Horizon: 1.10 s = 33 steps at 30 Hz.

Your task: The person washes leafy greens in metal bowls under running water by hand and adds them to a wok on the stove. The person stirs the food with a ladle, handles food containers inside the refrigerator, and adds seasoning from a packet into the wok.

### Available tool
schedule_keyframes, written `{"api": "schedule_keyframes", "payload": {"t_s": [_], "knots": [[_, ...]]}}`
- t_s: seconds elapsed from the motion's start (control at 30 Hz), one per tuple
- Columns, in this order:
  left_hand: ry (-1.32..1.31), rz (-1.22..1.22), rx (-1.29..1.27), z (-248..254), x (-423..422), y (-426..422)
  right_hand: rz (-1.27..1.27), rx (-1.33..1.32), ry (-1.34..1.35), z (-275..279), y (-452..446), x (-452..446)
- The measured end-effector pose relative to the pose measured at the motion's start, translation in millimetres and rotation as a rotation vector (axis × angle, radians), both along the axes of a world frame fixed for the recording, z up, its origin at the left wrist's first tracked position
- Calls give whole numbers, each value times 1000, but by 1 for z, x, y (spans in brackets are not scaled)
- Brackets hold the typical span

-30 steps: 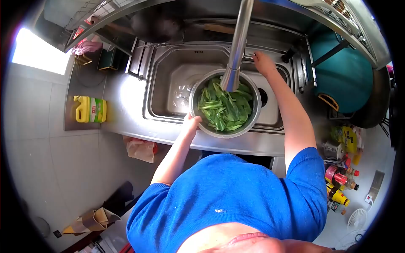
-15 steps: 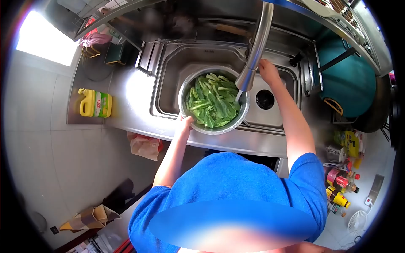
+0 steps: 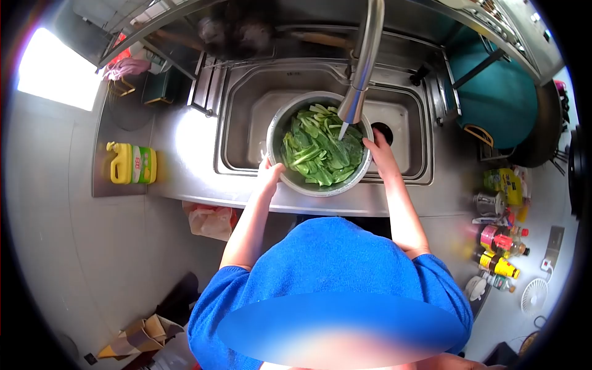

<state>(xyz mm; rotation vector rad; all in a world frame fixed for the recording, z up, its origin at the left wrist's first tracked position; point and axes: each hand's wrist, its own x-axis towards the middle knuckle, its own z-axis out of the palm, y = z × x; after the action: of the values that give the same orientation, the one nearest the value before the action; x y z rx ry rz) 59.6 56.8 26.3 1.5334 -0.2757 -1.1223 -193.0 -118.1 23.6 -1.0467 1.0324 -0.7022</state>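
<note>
Two hands, apart, gripping one bowl's rim: your left hand (image 3: 269,174) at eight o'clock, right hand (image 3: 380,154) at three. One metal bowl (image 3: 320,193), stiff, likely heavy, slippery; hold opposite sides. Leaves (image 3: 317,151), soft, bruisable. Sink (image 3: 243,117) beneath. Faucet (image 3: 369,49), one o'clock.

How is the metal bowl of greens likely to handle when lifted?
The metal bowl looks stiff, and probably gains weight as water runs in from the faucet. Splashes could make its rim slippery under the left hand and right hand. The loose leafy greens would likely shift if it tipped.
</note>
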Motion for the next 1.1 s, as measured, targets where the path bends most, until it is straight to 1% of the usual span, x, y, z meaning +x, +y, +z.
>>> {"api": "schedule_keyframes", "payload": {"t_s": [0.03, 0.1, 0.13, 0.17, 0.23, 0.27, 0.33, 0.37, 0.43, 0.5, 0.57, 0.6, 0.7, 0.77, 0.9, 0.97, 1.0, 1.03, 1.1], "knots": [[16, -15, 5, 0, 0, -3, -21, -6, -1, 0, 2, -4], [33, -80, 23, -4, 3, -4, 180, 78, 28, 2, 11, -11], [48, -124, 46, -5, 4, -4, 138, 51, 11, 3, 17, -11], [58, -93, 90, -7, 3, -5, 113, 78, 23, 6, 20, -12], [55, -133, 69, -15, 8, -1, 125, 28, 11, 6, 26, -14], [53, -110, 40, -18, 7, 0, 104, 22, 0, 6, 30, -14], [47, -87, -7, -13, 6, 2, 73, 48, -38, 10, 38, -13], [27, -108, -19, -13, 10, 3, 57, 43, -51, 8, 42, -13], [-14, -197, -9, 6, 12, -2, 56, 39, -14, -2, 41, -15], [-9, -166, -46, 9, 9, -5, 44, 36, -10, -8, 40, -16], [-6, -180, 26, 7, 14, -2, 80, 82, -28, -7, 41, -15], [6, -162, 4, 5, 11, -1, 49, 40, -72, -6, 43, -15], [36, -121, 40, 10, -3, 3, 78, 53, 26, 5, 46, -26], [43, -166, 4, -8, -3, -4, 91, 111, 64, 12, 36, -36], [54, -159, -27, -4, -27, -26, 51, 36, 110, 23, 18, -56], [68, -172, -22, -10, -33, -30, 67, -25, 215, 24, 11, -64], [80, -148, -35, -15, -35, -32, 97, -34, 188, 25, 7, -67], [36, -176, 15, -19, -35, -32, 103, -44, 188, 26, 1, -71], [49, -183, 41, -24, -41, -29, 145, 76, 300, 31, -10, -76]]}}
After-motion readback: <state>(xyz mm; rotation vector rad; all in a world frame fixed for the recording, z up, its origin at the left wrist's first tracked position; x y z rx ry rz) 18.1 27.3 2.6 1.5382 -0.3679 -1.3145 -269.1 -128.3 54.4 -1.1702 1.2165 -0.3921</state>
